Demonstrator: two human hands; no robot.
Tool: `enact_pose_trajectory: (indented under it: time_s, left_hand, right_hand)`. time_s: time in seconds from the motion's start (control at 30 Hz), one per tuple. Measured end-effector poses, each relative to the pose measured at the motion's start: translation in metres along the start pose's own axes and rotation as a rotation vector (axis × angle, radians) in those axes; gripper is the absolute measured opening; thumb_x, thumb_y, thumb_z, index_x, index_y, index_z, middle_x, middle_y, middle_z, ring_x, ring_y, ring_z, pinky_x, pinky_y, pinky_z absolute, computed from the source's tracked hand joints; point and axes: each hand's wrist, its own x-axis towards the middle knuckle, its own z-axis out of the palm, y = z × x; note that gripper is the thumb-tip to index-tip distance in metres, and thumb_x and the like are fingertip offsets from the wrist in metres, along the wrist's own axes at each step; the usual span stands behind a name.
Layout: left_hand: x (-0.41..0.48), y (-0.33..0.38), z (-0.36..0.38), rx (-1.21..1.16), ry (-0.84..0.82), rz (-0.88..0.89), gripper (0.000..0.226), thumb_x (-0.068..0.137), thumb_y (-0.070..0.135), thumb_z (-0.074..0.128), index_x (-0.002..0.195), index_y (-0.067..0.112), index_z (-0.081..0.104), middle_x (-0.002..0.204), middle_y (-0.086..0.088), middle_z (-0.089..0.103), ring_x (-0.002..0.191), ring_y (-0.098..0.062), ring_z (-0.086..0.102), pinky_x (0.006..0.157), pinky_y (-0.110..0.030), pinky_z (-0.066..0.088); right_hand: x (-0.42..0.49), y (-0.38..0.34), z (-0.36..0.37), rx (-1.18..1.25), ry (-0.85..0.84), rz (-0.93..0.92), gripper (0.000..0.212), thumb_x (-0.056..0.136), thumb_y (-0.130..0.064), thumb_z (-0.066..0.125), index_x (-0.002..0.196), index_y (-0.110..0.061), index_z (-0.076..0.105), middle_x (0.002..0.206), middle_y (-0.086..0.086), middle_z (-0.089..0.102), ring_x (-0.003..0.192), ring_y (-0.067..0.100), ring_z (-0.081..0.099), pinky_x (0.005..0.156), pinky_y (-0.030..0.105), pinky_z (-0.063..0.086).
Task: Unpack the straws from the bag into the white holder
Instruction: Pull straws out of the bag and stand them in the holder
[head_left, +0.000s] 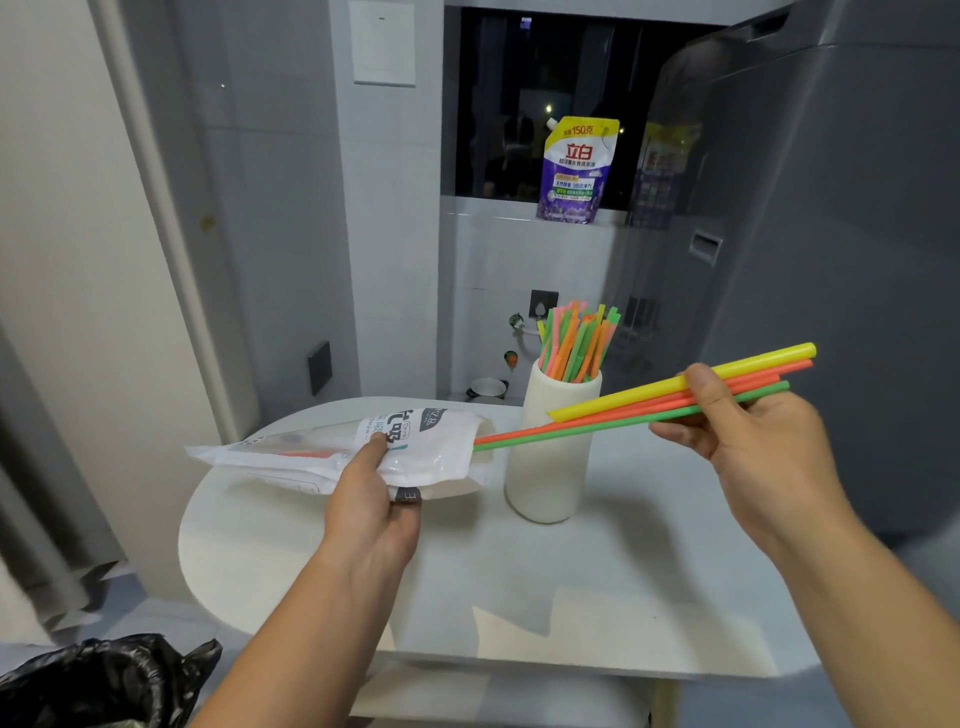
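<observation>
Where clear of the bag (426, 447), straws (597, 417) yellow, orange, green.

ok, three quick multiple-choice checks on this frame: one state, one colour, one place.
1. The white holder is:
A. empty
B. upright, with straws in it
C. tipped on its side

2. The top straw held in the right hand is:
A. blue
B. yellow
C. black

3. The purple pouch stands:
A. on the window ledge
B. inside the holder
C. on the floor

Answers:
1 B: coloured straws stick out of its open top.
2 B: the yellow straw lies above the orange and green ones.
3 A: it sits on the ledge in front of the dark window.
</observation>
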Motion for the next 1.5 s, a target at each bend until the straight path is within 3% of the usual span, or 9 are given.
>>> enact_pose_trajectory:
  time_s: [0.2,0.53,0.67,0.83,0.97,1.07,1.13,1.37,1.5]
  left_hand:
    - [0.001,-0.002,-0.001,0.006,0.016,-0.001,0.038,0.098,0.005,0.064,0.136,0.008,0.06,0.121,-0.007,0.075,0.103,-0.018,0.074,0.083,-0.033,0.061]
    - [-0.001,-0.004,-0.001,0.011,0.018,-0.015,0.038,0.099,0.003,0.063,0.136,0.007,0.059,0.121,-0.009,0.074,0.096,-0.02,0.074,0.06,-0.031,0.064]
    - [-0.003,-0.007,0.0,0.028,0.018,-0.019,0.037,0.099,0.004,0.062,0.136,0.006,0.059,0.122,-0.01,0.074,0.102,-0.02,0.073,0.065,-0.032,0.065]
    - [-0.002,-0.01,-0.002,0.05,0.018,-0.02,0.039,0.098,0.004,0.063,0.137,0.006,0.059,0.122,-0.01,0.074,0.105,-0.023,0.074,0.067,-0.033,0.065]
    - [0.0,-0.01,-0.003,0.05,0.02,-0.017,0.041,0.098,0.004,0.064,0.138,0.006,0.058,0.124,-0.011,0.073,0.108,-0.024,0.073,0.059,-0.032,0.065]
    - [0.0,-0.01,-0.003,0.054,0.013,-0.014,0.04,0.098,0.005,0.064,0.137,0.007,0.059,0.123,-0.009,0.074,0.106,-0.023,0.073,0.069,-0.033,0.065]
    - [0.0,-0.011,-0.003,0.06,0.014,-0.014,0.039,0.098,0.005,0.064,0.136,0.007,0.06,0.122,-0.009,0.074,0.103,-0.022,0.073,0.074,-0.033,0.064]
    - [-0.002,-0.011,-0.002,0.042,0.011,-0.016,0.035,0.098,0.003,0.063,0.133,0.006,0.061,0.121,-0.01,0.074,0.095,-0.019,0.074,0.057,-0.03,0.064]
    - [0.0,-0.011,-0.003,0.05,-0.001,-0.017,0.036,0.099,0.004,0.063,0.135,0.006,0.06,0.122,-0.011,0.074,0.102,-0.021,0.073,0.067,-0.034,0.064]
  right_hand:
    - [0.011,-0.036,-0.01,-0.106,0.031,-0.196,0.019,0.097,-0.023,0.065,0.089,-0.006,0.069,0.069,-0.007,0.077,0.067,0.019,0.077,0.064,0.024,0.062]
    - [0.028,-0.074,-0.018,-0.25,-0.013,-0.387,0.015,0.092,-0.034,0.067,0.086,-0.021,0.068,0.078,-0.006,0.077,0.075,0.017,0.077,0.072,0.035,0.064]
    - [0.031,-0.082,-0.016,-0.255,-0.039,-0.434,0.013,0.089,-0.036,0.067,0.086,-0.023,0.067,0.077,-0.01,0.076,0.075,0.011,0.076,0.064,0.022,0.061]
    - [0.038,-0.089,-0.012,-0.328,-0.075,-0.497,0.015,0.093,-0.03,0.066,0.094,-0.015,0.068,0.086,-0.006,0.074,0.079,0.012,0.076,0.066,0.026,0.063]
    - [0.043,-0.096,-0.009,-0.372,-0.09,-0.509,0.01,0.093,-0.032,0.066,0.09,-0.023,0.068,0.091,-0.004,0.074,0.079,0.013,0.077,0.068,0.03,0.063]
    - [0.046,-0.099,-0.006,-0.389,-0.107,-0.499,0.007,0.093,-0.031,0.067,0.086,-0.029,0.067,0.091,-0.004,0.074,0.08,0.013,0.077,0.069,0.031,0.064]
    - [0.046,-0.101,-0.004,-0.401,-0.11,-0.497,0.008,0.093,-0.03,0.067,0.085,-0.029,0.067,0.09,-0.004,0.074,0.079,0.011,0.077,0.067,0.028,0.063]
    - [0.043,-0.102,-0.001,-0.426,-0.081,-0.491,0.014,0.091,-0.032,0.068,0.094,-0.019,0.068,0.09,-0.005,0.073,0.077,0.004,0.075,0.059,0.019,0.06]
    - [0.045,-0.1,0.0,-0.458,-0.097,-0.468,0.017,0.09,-0.034,0.068,0.097,-0.018,0.068,0.091,-0.005,0.073,0.078,0.004,0.075,0.06,0.019,0.06]
